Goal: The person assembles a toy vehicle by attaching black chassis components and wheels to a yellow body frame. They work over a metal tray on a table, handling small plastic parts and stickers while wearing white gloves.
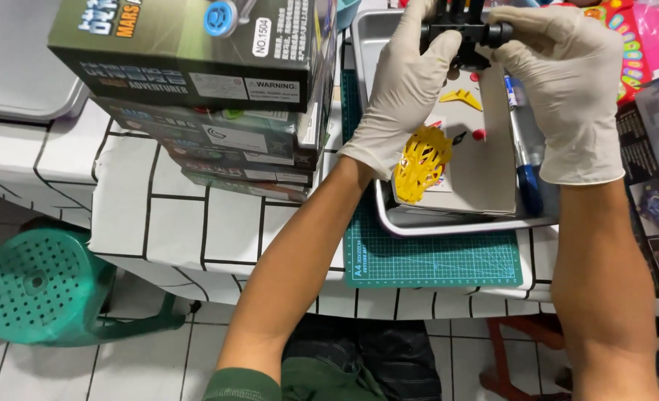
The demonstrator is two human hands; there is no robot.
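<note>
The black plastic part (464,31) was held at 12 o'clock of the view, above the metal tray (448,223), with its long axis lying from left to right. The left hand (407,82) was clamped on its left end and the right hand (567,89) on its right end, both equally near.

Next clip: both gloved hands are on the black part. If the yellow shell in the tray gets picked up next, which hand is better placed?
Probably the left hand: the yellow shell lies in the tray right beside its wrist. The right hand sits farther across, over the blue pen. Both grip the black part.
</note>
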